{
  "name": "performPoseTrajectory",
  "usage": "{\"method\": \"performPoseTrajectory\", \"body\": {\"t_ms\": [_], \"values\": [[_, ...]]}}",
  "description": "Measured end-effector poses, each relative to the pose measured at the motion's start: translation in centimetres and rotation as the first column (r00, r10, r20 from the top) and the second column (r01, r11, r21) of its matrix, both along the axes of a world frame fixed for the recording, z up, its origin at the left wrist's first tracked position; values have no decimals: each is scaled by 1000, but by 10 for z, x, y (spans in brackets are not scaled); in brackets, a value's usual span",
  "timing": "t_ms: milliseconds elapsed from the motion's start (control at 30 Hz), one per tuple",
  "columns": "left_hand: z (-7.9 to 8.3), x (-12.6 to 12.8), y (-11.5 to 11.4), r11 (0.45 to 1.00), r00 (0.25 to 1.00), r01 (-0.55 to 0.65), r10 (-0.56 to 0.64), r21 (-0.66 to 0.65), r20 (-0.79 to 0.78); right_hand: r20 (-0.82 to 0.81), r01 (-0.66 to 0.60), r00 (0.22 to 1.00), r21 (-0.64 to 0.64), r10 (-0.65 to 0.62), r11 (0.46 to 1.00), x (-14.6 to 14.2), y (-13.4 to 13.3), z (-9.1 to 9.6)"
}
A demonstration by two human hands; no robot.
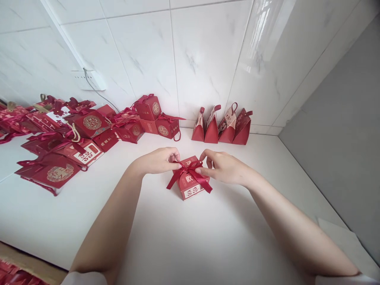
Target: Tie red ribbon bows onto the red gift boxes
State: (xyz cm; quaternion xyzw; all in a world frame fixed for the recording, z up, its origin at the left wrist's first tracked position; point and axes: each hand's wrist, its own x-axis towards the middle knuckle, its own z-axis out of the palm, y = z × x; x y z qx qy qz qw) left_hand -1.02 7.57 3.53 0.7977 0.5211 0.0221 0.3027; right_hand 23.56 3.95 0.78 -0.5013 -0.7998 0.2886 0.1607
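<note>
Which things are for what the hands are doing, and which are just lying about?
For the job:
the small red box
its ribbon bow
left hand and right hand, both at the bow

Just lying about:
the red boxes piled on the left
four pointed boxes by the wall

Bright, soft, slightly cool light fills the view, leaving the white table (208,249) pale and a little hazy. A window-like reflection glares on the glossy wall tiles (204,51) at upper right, while the grey panel (338,130) beside them looks duller. A diffuse shadow spreads right of the ribboned box (192,180). Box and hands (157,160) look fairly sharp; wide-angle distortion slants the tile lines and stretches the forearms (109,225) toward the lower corners.
</note>
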Motion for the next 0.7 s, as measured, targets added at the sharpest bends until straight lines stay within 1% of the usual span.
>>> {"method": "performPoseTrajectory", "body": {"t_ms": [100,200,267,333,400,433,500,600,700], "values": [[4,0,-2,998,999,22,-24,-51,-28,-47,-66,997,-71,63,995,0,3,-4],[8,-2,-4,998,999,15,-18,-59,-41,-158,-85,985,-126,64,988,0,4,-4],[9,-3,-4,998,997,-2,-3,-59,-83,-253,-117,965,-195,66,974,0,5,-3],[10,-5,-4,997,993,7,-17,-82,-116,-377,-198,923,-298,76,934,0,7,-3],[10,-6,-3,990,993,44,-58,-133,-107,-487,-292,870,-389,74,874,-1,9,-3],[9,-6,-2,986,994,56,-70,-156,-89,-519,-326,852,-421,70,846,-1,11,-3],[6,-7,0,983,998,46,-55,-180,-43,-539,-365,839,-466,69,806,-1,13,-4],[1,-8,5,983,999,29,-25,-179,24,-538,-388,840,-508,68,769,-1,16,-7],[-2,-7,8,972,994,93,-78,-217,76,-525,-379,849,-522,62,764,0,19,-10]]}}
